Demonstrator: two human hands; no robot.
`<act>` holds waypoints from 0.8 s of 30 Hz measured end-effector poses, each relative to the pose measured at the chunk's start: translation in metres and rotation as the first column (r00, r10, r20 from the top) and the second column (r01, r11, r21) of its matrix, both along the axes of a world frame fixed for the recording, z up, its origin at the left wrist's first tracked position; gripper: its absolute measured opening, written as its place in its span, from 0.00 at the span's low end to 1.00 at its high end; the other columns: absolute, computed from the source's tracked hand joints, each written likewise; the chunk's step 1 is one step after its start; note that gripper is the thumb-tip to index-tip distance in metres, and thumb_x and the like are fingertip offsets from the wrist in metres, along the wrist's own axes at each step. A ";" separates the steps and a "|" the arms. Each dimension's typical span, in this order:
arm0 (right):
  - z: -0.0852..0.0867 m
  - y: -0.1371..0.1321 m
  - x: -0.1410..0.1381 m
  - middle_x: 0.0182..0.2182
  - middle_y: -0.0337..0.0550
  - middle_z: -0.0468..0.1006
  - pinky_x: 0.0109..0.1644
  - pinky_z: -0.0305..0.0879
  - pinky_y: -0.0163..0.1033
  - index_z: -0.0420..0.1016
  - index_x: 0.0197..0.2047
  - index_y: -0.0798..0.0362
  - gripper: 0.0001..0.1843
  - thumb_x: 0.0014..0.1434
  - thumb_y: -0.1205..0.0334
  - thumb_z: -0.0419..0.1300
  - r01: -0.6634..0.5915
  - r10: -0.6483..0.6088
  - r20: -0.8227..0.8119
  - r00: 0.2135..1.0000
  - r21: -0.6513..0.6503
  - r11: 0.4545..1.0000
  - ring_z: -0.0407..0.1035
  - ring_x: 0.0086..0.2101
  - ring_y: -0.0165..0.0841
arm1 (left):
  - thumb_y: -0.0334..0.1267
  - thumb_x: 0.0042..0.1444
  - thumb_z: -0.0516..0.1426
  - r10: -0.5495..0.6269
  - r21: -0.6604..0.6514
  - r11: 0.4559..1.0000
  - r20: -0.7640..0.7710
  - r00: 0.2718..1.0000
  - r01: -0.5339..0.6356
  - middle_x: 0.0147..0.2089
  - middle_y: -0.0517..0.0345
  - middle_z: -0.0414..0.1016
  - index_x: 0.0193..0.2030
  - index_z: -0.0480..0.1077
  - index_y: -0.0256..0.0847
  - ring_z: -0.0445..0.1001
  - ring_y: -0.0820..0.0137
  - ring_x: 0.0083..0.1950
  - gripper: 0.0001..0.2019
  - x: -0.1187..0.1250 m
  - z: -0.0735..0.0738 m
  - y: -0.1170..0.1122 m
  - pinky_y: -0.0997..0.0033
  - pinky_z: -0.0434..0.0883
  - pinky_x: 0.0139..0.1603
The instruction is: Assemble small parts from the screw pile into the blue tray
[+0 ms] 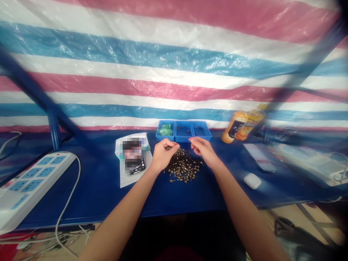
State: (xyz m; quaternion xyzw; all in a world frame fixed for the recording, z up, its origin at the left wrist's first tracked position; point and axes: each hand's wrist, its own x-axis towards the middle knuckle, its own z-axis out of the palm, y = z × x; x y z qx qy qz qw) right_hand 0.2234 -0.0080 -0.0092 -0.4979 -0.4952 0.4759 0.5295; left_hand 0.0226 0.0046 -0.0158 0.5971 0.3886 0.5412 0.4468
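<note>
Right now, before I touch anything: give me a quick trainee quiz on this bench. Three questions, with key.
1. Which compartment of the blue divided tray holds the green plastic packet: left, middle or right?
2. True or false: the white power strip lies to the right of the heap of small dark metal parts.
3. How many drink bottles are to the right of the tray?

Key:
1. Left
2. False
3. Two
</note>
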 end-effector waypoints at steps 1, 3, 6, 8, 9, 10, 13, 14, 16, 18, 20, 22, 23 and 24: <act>0.002 -0.003 -0.003 0.30 0.38 0.77 0.24 0.54 0.32 0.80 0.42 0.52 0.20 0.53 0.45 0.66 -0.083 0.083 0.047 0.995 -0.004 0.997 0.61 0.22 0.23 | 0.43 0.49 0.67 0.004 0.005 1.000 0.012 1.000 -0.004 0.37 0.54 0.81 0.28 0.65 0.40 0.79 0.68 0.37 0.15 0.000 0.000 0.000 0.67 0.72 0.40; 0.004 -0.008 -0.009 0.32 0.40 0.79 0.28 0.60 0.34 0.81 0.43 0.52 0.20 0.52 0.47 0.68 -0.204 0.203 0.118 0.972 -0.006 0.979 0.64 0.24 0.26 | 0.43 0.50 0.67 0.014 0.019 1.000 0.023 1.000 -0.014 0.37 0.54 0.81 0.28 0.66 0.39 0.78 0.69 0.36 0.15 0.001 0.000 -0.001 0.67 0.73 0.39; 0.002 -0.010 -0.015 0.31 0.40 0.80 0.31 0.63 0.36 0.83 0.42 0.52 0.19 0.51 0.48 0.69 -0.250 0.242 0.150 0.959 0.034 0.968 0.66 0.25 0.28 | 0.43 0.50 0.67 0.005 0.048 0.999 0.015 1.000 -0.006 0.37 0.54 0.81 0.28 0.66 0.40 0.78 0.68 0.36 0.14 0.001 -0.002 -0.001 0.67 0.73 0.39; 0.000 -0.010 -0.018 0.30 0.40 0.80 0.31 0.64 0.36 0.83 0.41 0.52 0.18 0.52 0.49 0.69 -0.244 0.232 0.157 0.960 0.063 0.968 0.66 0.25 0.28 | 0.43 0.51 0.66 -0.009 0.065 0.998 -0.006 1.000 0.010 0.37 0.53 0.81 0.28 0.67 0.40 0.79 0.68 0.37 0.14 0.001 -0.004 0.000 0.67 0.73 0.40; -0.001 -0.010 -0.019 0.31 0.40 0.80 0.31 0.64 0.36 0.83 0.40 0.52 0.17 0.52 0.49 0.69 -0.242 0.227 0.161 0.960 0.074 0.968 0.66 0.25 0.28 | 0.43 0.52 0.66 -0.013 0.072 0.997 -0.020 1.000 0.014 0.37 0.54 0.81 0.29 0.67 0.40 0.79 0.68 0.37 0.13 0.002 -0.005 0.000 0.67 0.73 0.40; -0.002 -0.010 -0.020 0.32 0.40 0.81 0.31 0.64 0.36 0.83 0.40 0.51 0.16 0.52 0.50 0.68 -0.244 0.227 0.167 0.959 0.086 0.966 0.66 0.25 0.28 | 0.43 0.52 0.66 -0.013 0.078 0.997 -0.034 0.999 0.016 0.37 0.54 0.81 0.29 0.68 0.40 0.79 0.68 0.37 0.13 0.002 -0.006 0.000 0.67 0.73 0.40; -0.003 -0.010 -0.023 0.35 0.40 0.81 0.30 0.64 0.36 0.82 0.41 0.51 0.15 0.54 0.50 0.66 -0.263 0.239 0.192 0.952 0.115 0.958 0.66 0.25 0.28 | 0.43 0.52 0.66 -0.012 0.096 0.995 -0.064 0.998 0.018 0.37 0.54 0.81 0.29 0.68 0.40 0.79 0.67 0.37 0.12 0.003 -0.006 -0.002 0.66 0.73 0.40; -0.003 -0.011 -0.023 0.35 0.41 0.81 0.30 0.64 0.35 0.82 0.41 0.50 0.15 0.55 0.50 0.66 -0.269 0.243 0.200 0.949 0.117 0.956 0.66 0.24 0.27 | 0.43 0.53 0.66 -0.009 0.102 0.995 -0.066 0.998 0.016 0.37 0.54 0.81 0.29 0.69 0.40 0.79 0.67 0.37 0.12 0.003 -0.005 -0.002 0.67 0.73 0.40; -0.003 -0.011 -0.024 0.36 0.41 0.81 0.29 0.64 0.35 0.80 0.40 0.51 0.14 0.56 0.51 0.65 -0.262 0.237 0.202 0.950 0.106 0.959 0.67 0.23 0.26 | 0.42 0.53 0.65 0.000 0.110 0.994 -0.059 0.998 0.007 0.37 0.55 0.81 0.28 0.68 0.40 0.79 0.68 0.37 0.12 0.003 -0.004 -0.003 0.67 0.72 0.38; -0.004 -0.010 -0.023 0.37 0.42 0.82 0.28 0.64 0.35 0.78 0.39 0.51 0.13 0.56 0.51 0.65 -0.234 0.218 0.181 0.959 0.075 0.969 0.69 0.22 0.27 | 0.42 0.53 0.65 0.018 0.108 0.994 -0.049 0.999 -0.013 0.38 0.55 0.81 0.28 0.68 0.40 0.78 0.68 0.37 0.12 0.002 -0.003 -0.002 0.68 0.72 0.37; -0.005 -0.009 -0.021 0.38 0.44 0.83 0.26 0.63 0.34 0.75 0.39 0.51 0.14 0.55 0.50 0.66 -0.208 0.200 0.157 0.967 0.031 0.978 0.72 0.22 0.29 | 0.42 0.53 0.65 0.040 0.098 0.995 -0.050 0.998 -0.035 0.38 0.55 0.81 0.28 0.67 0.40 0.78 0.68 0.36 0.12 0.001 -0.003 -0.001 0.68 0.72 0.38; -0.006 -0.007 -0.019 0.36 0.44 0.83 0.24 0.60 0.34 0.73 0.37 0.51 0.16 0.54 0.48 0.67 -0.187 0.187 0.143 0.972 -0.011 0.982 0.73 0.22 0.30 | 0.43 0.53 0.65 0.049 0.097 0.994 -0.069 0.996 -0.042 0.38 0.54 0.81 0.29 0.68 0.40 0.78 0.68 0.38 0.12 0.000 -0.004 0.000 0.67 0.72 0.40; -0.006 -0.007 -0.018 0.34 0.44 0.83 0.24 0.59 0.34 0.72 0.36 0.51 0.17 0.54 0.47 0.67 -0.177 0.178 0.144 0.973 -0.019 0.984 0.72 0.21 0.29 | 0.43 0.53 0.65 0.047 0.100 0.994 -0.084 0.995 -0.039 0.39 0.54 0.81 0.29 0.68 0.40 0.79 0.67 0.39 0.12 0.000 -0.005 0.000 0.67 0.73 0.41; -0.007 -0.006 -0.017 0.32 0.43 0.83 0.23 0.58 0.34 0.71 0.34 0.51 0.18 0.55 0.45 0.66 -0.166 0.167 0.151 0.974 -0.014 0.986 0.70 0.19 0.28 | 0.43 0.53 0.65 0.040 0.104 0.994 -0.104 0.994 -0.029 0.39 0.53 0.81 0.29 0.69 0.40 0.79 0.66 0.40 0.12 -0.001 -0.005 0.000 0.66 0.73 0.42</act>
